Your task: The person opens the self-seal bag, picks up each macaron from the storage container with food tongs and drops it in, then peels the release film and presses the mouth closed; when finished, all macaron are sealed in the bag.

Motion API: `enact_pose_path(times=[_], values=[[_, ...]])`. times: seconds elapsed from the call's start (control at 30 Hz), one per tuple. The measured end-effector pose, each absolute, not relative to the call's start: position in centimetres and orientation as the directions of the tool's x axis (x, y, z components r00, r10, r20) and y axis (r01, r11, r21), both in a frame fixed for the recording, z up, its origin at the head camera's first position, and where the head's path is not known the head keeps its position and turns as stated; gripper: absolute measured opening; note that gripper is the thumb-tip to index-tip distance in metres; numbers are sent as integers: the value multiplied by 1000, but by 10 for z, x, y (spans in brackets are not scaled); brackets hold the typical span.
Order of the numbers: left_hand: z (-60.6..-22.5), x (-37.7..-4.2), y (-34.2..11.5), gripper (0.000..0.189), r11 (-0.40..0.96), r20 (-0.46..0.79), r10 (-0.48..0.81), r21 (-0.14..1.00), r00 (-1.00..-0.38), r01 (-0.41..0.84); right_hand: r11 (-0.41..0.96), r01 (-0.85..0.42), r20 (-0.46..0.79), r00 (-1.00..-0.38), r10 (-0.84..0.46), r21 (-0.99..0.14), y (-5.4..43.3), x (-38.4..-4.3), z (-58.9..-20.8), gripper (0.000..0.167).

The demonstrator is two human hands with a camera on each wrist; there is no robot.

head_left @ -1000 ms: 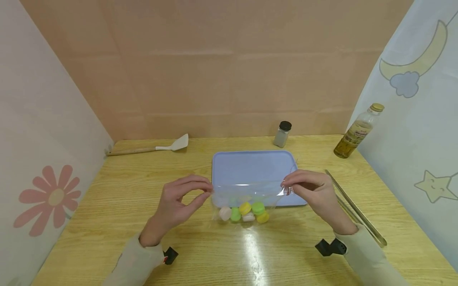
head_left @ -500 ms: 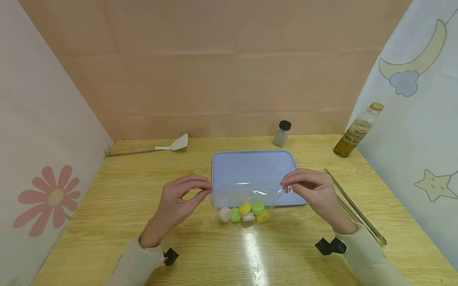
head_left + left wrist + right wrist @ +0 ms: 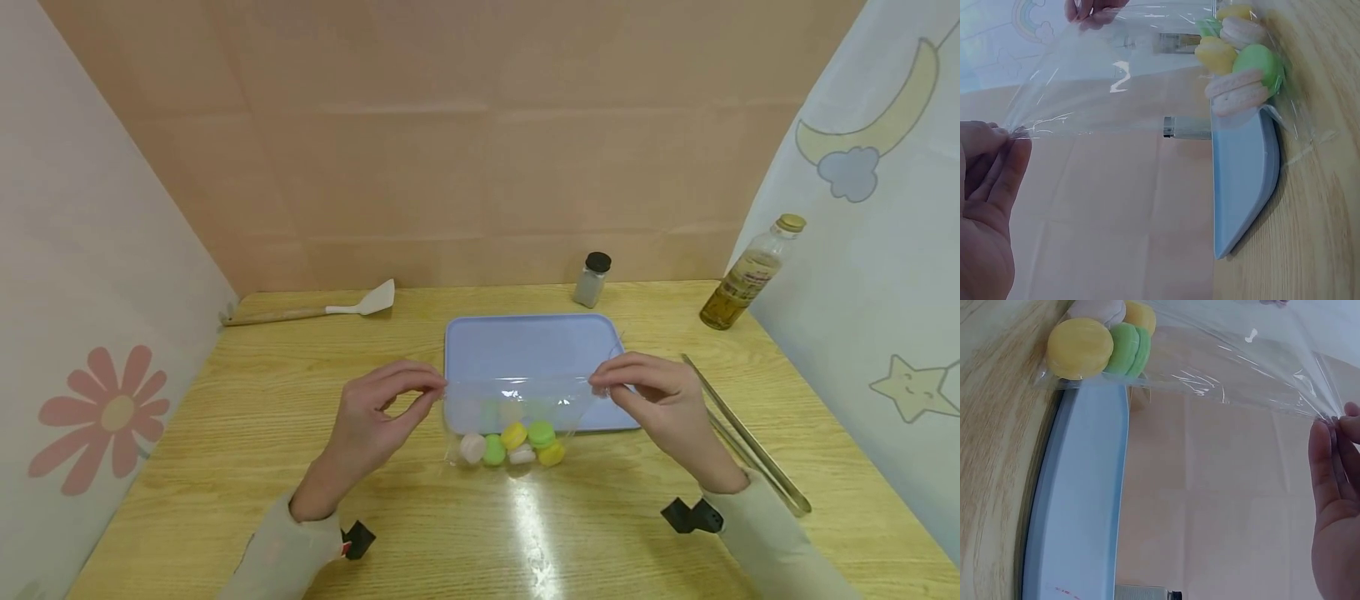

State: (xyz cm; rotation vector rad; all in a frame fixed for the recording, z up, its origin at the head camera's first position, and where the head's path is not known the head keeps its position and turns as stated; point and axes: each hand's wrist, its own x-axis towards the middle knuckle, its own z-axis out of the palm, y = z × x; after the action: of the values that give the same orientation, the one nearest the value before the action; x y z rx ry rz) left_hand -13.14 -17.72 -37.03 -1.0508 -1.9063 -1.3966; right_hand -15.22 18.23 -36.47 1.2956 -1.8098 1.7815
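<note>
Between my hands a clear plastic bag [image 3: 517, 400] is stretched, its top edge pulled taut. My left hand [image 3: 382, 417] pinches one top corner between thumb and fingers; my right hand [image 3: 660, 408] pinches the other. Several macarons sit together at the bag's bottom: yellow [image 3: 1080, 349], green [image 3: 1258, 65] and pale pinkish-white [image 3: 1236, 92]. In the head view the bag overlaps the front part of a light blue tray [image 3: 532, 346]. In both wrist views the macarons hang low, close over the wooden table.
At the back left lies a spatula [image 3: 360, 304] with a wooden handle. A small black-capped jar [image 3: 592, 281] stands behind the tray. To the right are an oil bottle [image 3: 742, 283] near the side wall and long metal tongs [image 3: 750, 446]. The table [image 3: 300, 367] is wooden.
Both hands keep their pinch on the bag and have risen very slightly. The bag's upper part looks a little flatter and more taut; the macarons have barely moved.
</note>
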Motion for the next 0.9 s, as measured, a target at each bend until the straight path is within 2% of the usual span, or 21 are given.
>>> enact_pose_path(times=[0.17, 0.33, 0.57, 0.73, 0.9], values=[[-372, -131, -177, 30, 91, 779, 280, 560, -561, 823, -150, -744, 733, -565, -379, -651, 182, -152, -365, 38], [-371, -131, -174, 30, 64, 795, 258, 553, -550, 830, -130, -743, 724, -574, -382, -657, 181, -151, -364, 36], [-371, -129, -171, 39, 111, 772, 226, 586, -595, 803, -152, -737, 723, -564, -400, -659, 181, -150, -363, 26], [-369, -127, -171, 32, 158, 743, 225, 611, -631, 776, -114, -730, 712, -601, -363, -674, 179, -148, -364, 26], [-367, -127, -172, 26, 211, 740, 225, 599, -634, 773, -95, -742, 724, -605, -332, -663, 176, -149, -365, 30]])
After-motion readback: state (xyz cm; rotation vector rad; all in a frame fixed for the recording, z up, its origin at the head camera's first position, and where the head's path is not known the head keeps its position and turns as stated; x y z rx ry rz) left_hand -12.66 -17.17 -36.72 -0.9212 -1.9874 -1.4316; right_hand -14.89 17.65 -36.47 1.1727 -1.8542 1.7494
